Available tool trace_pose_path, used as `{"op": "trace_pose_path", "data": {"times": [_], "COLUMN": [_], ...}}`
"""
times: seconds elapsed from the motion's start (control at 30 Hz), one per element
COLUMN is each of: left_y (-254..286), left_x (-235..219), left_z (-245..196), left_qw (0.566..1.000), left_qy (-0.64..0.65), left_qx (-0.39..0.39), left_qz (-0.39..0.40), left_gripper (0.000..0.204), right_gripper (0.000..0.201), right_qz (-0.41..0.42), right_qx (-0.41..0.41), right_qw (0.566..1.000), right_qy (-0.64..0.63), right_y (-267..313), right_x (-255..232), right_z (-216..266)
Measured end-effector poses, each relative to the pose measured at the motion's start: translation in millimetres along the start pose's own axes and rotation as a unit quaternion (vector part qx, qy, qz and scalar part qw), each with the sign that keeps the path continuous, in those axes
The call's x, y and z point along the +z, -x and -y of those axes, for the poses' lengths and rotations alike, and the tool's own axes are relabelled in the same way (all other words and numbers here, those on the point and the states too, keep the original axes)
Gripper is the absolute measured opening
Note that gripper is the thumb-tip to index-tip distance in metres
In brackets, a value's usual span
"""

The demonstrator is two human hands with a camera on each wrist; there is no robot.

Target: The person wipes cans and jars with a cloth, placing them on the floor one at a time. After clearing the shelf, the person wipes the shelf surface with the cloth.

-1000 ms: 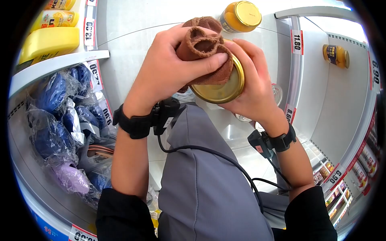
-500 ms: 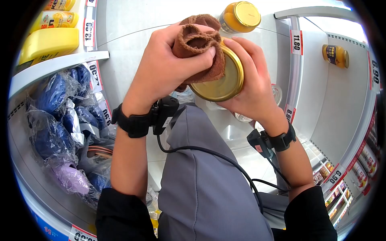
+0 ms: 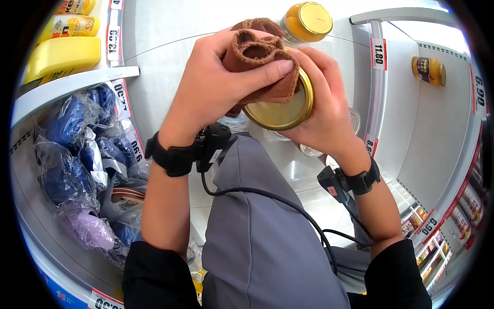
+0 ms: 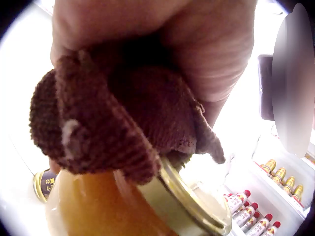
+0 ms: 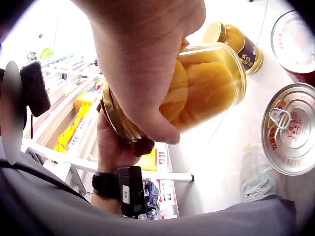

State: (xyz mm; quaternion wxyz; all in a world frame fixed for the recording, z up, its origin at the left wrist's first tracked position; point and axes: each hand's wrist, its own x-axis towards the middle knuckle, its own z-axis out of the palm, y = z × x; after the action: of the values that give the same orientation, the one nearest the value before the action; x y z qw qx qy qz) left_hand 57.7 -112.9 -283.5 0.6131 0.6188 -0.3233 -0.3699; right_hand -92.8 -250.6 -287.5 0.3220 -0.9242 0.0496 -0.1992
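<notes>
White shop shelves [image 3: 164, 67] with price tags surround us, and we stand close against them. Our right hand [image 3: 321, 110] is wrapped round a jar [image 5: 206, 91] of yellow fruit, held tilted in the air above the shelf, its gold lid [image 3: 280, 110] facing up toward us. Our left hand [image 3: 216, 87] pinches a bunched brown cloth [image 3: 257, 56] and presses it against the lid's edge; the left wrist view shows the cloth folded over the rim, with the glass just below it.

Another jar [image 3: 307, 21] stands on the shelf just behind our hands, and a third [image 3: 428, 70] sits well apart to the right. Ring-pull cans [image 5: 290, 130] lie directly beneath the held jar. Blue bagged goods [image 3: 77, 149] fill the lower left shelf.

We judge the grip the weak point: only one hand carries the glass, tilted, while the other pushes sideways on the lid. A hard push could twist the jar out of our fingers and drop it onto the cans. The cloth could also snag the jar behind.
</notes>
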Motion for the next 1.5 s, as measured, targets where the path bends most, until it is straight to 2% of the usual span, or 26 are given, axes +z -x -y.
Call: {"op": "trace_pose_path", "data": {"times": [0.1, 0.17, 0.27, 0.33, 0.6, 0.67, 0.7, 0.73, 0.83, 0.9, 0.93, 1.0, 1.03, 1.13, 1.23, 1.4, 1.47, 1.5], "left_y": [-0.8, -0.2, 2.5, 4.5, 0.1, -1.3, 1.6, -1.8, -6.3, -9.3, -11.1, -12.9, -13.8, -16.5, -17.7, -23.7, -28.2, -31.0], "left_x": [2.6, 2.0, -1.4, -5.0, 1.6, 11.1, 14.7, 22.5, 20.8, 11.0, 12.3, 14.1, 15.7, 14.5, 9.3, 3.3, 1.3, 0.5], "left_z": [2.6, 2.5, 6.7, 10.5, 8.8, 0.0, -3.0, 1.7, 6.8, 3.3, 4.4, 6.6, 8.7, 21.5, 32.9, 47.7, 54.1, 57.6], "left_qw": [0.998, 0.998, 0.994, 0.985, 0.978, 0.984, 0.994, 0.985, 0.971, 1.0, 1.0, 0.996, 0.994, 0.988, 0.984, 0.972, 0.97, 0.968], "left_qy": [0.058, 0.051, 0.072, 0.129, 0.176, 0.141, 0.067, -0.049, -0.148, 0.011, 0.012, 0.011, 0.012, 0.017, 0.026, 0.046, 0.02, -0.005], "left_qx": [0.0, -0.012, -0.028, -0.04, -0.021, 0.042, 0.061, 0.143, 0.136, 0.001, 0.001, -0.045, -0.041, -0.053, -0.076, -0.104, -0.108, -0.116], "left_qz": [-0.032, -0.044, -0.074, -0.111, -0.11, -0.096, -0.058, -0.085, -0.128, -0.008, -0.006, -0.076, -0.104, -0.143, -0.158, -0.206, -0.215, -0.223], "left_gripper": [0.023, 0.024, 0.027, 0.03, 0.03, 0.034, 0.036, 0.049, 0.062, 0.054, 0.054, 0.044, 0.038, 0.038, 0.036, 0.035, 0.034, 0.034], "right_gripper": [0.087, 0.087, 0.087, 0.089, 0.089, 0.089, 0.088, 0.088, 0.088, 0.088, 0.087, 0.086, 0.086, 0.086, 0.085, 0.087, 0.091, 0.091], "right_qz": [0.004, 0.006, -0.02, -0.062, -0.07, -0.067, -0.047, -0.047, -0.048, -0.038, -0.027, -0.022, -0.023, -0.015, 0.008, 0.017, 0.036, 0.034], "right_qx": [0.004, 0.057, 0.035, 0.114, 0.111, 0.058, 0.052, 0.052, 0.022, 0.02, 0.018, 0.02, 0.017, 0.017, 0.035, 0.029, 0.093, 0.09], "right_qw": [1.0, 0.998, 0.998, 0.985, 0.987, 0.995, 0.998, 0.997, 0.999, 0.999, 0.999, 1.0, 0.999, 0.999, 0.997, 0.998, 0.993, 0.994], "right_qy": [0.003, -0.033, -0.043, -0.115, -0.092, -0.046, -0.01, -0.011, -0.008, -0.004, 0.0, -0.001, -0.018, -0.023, -0.062, -0.056, -0.058, -0.056], "right_y": [1.2, 3.1, 1.9, 4.5, 0.2, -4.4, -7.1, -6.9, -9.7, -13.8, -15.0, -15.7, -16.4, -19.6, -21.3, -25.4, -27.1, -27.3], "right_x": [-1.6, -1.0, -1.6, 0.7, 0.6, -0.5, -3.9, -3.4, -3.2, -2.5, -2.3, 0.8, 4.9, 16.3, 29.6, 48.0, 54.6, 58.1], "right_z": [2.4, 4.5, -3.4, -1.9, -5.5, -8.6, -5.9, -6.8, -11.7, -12.4, -14.0, -19.8, -23.7, -29.0, -39.6, -53.4, -57.2, -59.2]}}
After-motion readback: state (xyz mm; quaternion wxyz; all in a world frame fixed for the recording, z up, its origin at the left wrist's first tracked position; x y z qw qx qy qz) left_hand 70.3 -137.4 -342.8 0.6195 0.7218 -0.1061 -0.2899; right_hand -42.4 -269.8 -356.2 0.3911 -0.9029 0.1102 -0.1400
